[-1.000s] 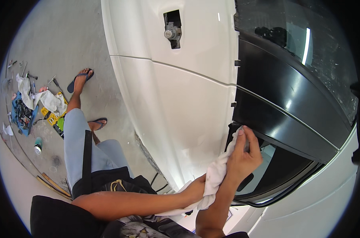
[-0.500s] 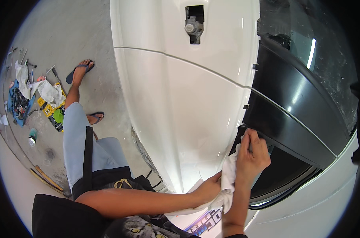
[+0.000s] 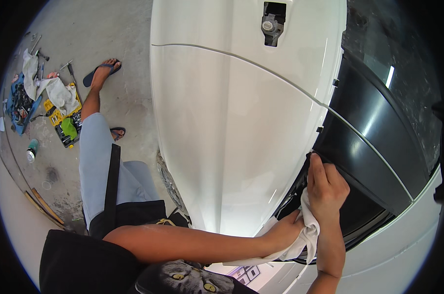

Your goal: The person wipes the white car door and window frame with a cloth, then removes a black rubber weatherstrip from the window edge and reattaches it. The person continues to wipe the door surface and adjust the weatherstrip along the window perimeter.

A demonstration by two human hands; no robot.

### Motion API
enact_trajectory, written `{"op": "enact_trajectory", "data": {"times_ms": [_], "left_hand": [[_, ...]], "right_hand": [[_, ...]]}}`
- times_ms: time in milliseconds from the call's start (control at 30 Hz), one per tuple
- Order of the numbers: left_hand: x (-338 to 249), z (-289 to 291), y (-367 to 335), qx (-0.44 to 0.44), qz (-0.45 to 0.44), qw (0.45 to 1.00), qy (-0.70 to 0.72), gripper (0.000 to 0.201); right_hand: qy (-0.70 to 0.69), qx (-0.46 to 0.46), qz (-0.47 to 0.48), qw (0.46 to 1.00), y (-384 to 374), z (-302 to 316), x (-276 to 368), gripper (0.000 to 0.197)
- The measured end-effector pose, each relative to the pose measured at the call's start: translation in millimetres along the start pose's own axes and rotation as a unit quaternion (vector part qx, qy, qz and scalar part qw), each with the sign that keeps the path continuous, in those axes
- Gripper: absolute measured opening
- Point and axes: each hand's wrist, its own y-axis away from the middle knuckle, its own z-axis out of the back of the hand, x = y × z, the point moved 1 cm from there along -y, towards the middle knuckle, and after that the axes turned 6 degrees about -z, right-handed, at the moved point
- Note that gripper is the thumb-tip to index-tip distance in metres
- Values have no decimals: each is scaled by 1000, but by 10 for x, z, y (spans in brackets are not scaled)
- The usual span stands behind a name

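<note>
A white car door point(image 3: 227, 122) fills the middle, next to black pillar trim point(image 3: 361, 142) and a dark window opening point(image 3: 361, 208). My left hand point(image 3: 283, 232) is closed on a bunched white cloth point(image 3: 307, 230) at the door's window edge; its fingertips are hidden. Just beyond it, my right hand point(image 3: 327, 188) is closed in a pinch at the window edge, by the upper end of a dark strip. The cloth reaches up beside this hand. What its fingertips hold is hidden. A dark gap shows along the door edge beside my hands.
Farther along, the white panel has a handle cutout with a lock cylinder point(image 3: 268, 25). Small black clips point(image 3: 320, 130) line its edge. My legs stand left of the car. On the floor lie an open yellow-black tool case point(image 3: 67, 132), white rags point(image 3: 62, 95) and a can point(image 3: 32, 151).
The view has shifted, so the car sits farther right. My left hand and the cloth have moved right, closer under my right hand. The dark gap by the door edge shows more.
</note>
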Motion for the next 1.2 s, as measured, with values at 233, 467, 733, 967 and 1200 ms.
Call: {"op": "enact_trajectory", "data": {"times_ms": [233,467,733,967,1200], "left_hand": [[-12,-38,-16,32,-12,999,9,61],[35,-94,16,40,-33,999,3,60],[255,-62,-99,-5,-41,995,86,51],[244,-1,-101,60,-30,998,19,55],[117,34,-5,24,-23,997,70,52]], "right_hand": [[22,21,9,999,-50,79,39,29],[-110,40,-127,985,-133,283,-17,14],[-30,-2,-114,993,-85,50,122,11],[-47,-36,-132,989,-133,53,121,10],[-33,-48,-126,990,-172,0,193,10]]}}
